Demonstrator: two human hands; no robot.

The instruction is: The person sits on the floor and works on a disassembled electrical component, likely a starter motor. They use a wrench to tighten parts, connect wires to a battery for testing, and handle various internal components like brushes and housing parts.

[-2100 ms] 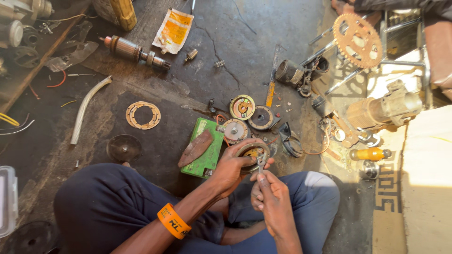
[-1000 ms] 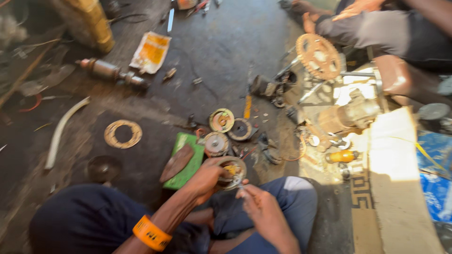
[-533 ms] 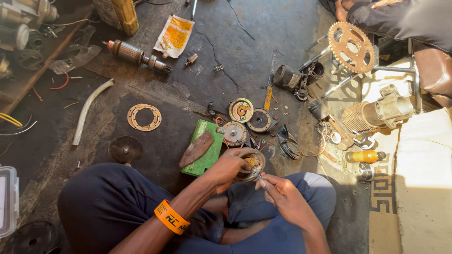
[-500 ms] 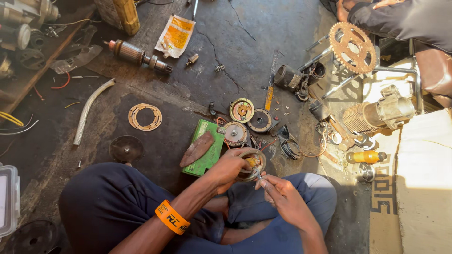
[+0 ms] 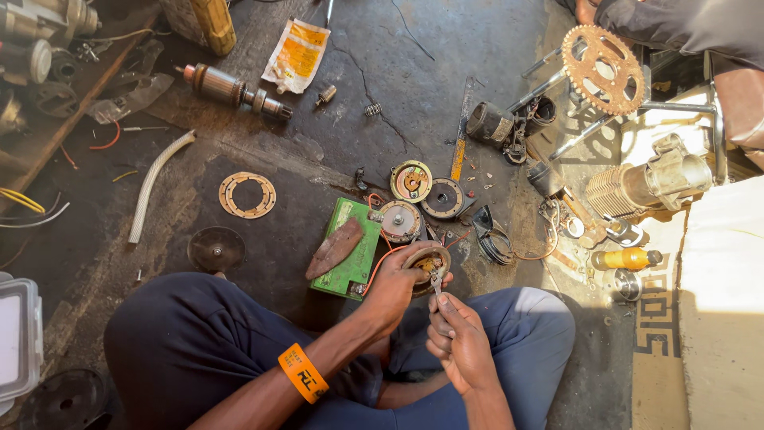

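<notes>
You sit cross-legged on the dark floor (image 5: 477, 72), your left hand (image 5: 395, 283) wrapped around a small round metal part (image 5: 426, 263) with copper windings, held just above your knees. Your right hand (image 5: 458, 338) is closed on a small spanner (image 5: 436, 284) whose head touches the part's face. Just beyond your hands lie a green box (image 5: 350, 267), three more round discs (image 5: 411, 181) and, farther off to the right, a rusty sprocket (image 5: 602, 69).
</notes>
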